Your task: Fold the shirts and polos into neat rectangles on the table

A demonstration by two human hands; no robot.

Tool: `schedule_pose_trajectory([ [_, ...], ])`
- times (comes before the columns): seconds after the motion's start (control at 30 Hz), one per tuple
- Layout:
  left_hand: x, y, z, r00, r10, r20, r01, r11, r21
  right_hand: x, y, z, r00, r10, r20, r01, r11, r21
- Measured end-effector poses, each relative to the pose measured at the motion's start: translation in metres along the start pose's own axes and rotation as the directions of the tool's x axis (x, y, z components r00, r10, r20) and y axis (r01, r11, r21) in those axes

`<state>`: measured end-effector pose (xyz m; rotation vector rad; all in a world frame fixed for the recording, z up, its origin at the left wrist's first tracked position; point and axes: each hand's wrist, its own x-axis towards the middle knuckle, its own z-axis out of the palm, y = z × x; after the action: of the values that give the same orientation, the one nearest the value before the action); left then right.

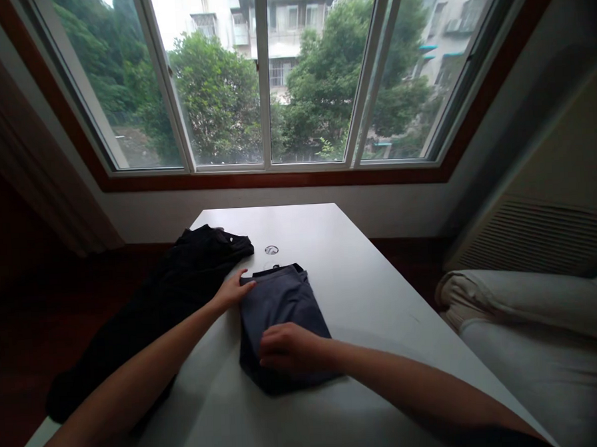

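A dark grey-blue folded garment (287,294), perhaps trousers, lies on the white table (362,300) in front of me. At its far left corner is my left hand (234,290), thumb and fingers apart, the fingertips touching the cloth edge. Over the near half of the garment rests my right hand (292,347) with the fingers curled. Whether cloth is pinched under them is hidden. To the left, a black garment (181,276) lies loosely spread along the table edge, partly behind my left forearm.
A small round dark mark (271,249) shows on the tabletop beyond the folded garment. Past the table's far end is a window (271,178) with a brown frame. Pale padded fabric (527,305) lies right of the table. A curtain (49,150) hangs at the left.
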<state>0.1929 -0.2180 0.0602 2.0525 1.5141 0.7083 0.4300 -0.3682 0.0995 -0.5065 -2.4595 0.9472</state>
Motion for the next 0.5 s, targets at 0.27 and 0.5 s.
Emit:
schedule_pose_trajectory([
  [0.27, -0.058, 0.089, -0.036, 0.943, 0.294, 0.157, -0.264, 0.946, -0.186, -0.004, 0.068, -0.076, 0.853, 0.368, -0.370, -0.354, 0.929, 0.109],
  [0.5, -0.157, 0.191, -0.073, 0.360, 0.841, 0.405, -0.305, 0.516, -0.800, -0.002, 0.124, -0.111, 0.649, 0.561, -0.514, -0.725, 0.662, -0.191],
])
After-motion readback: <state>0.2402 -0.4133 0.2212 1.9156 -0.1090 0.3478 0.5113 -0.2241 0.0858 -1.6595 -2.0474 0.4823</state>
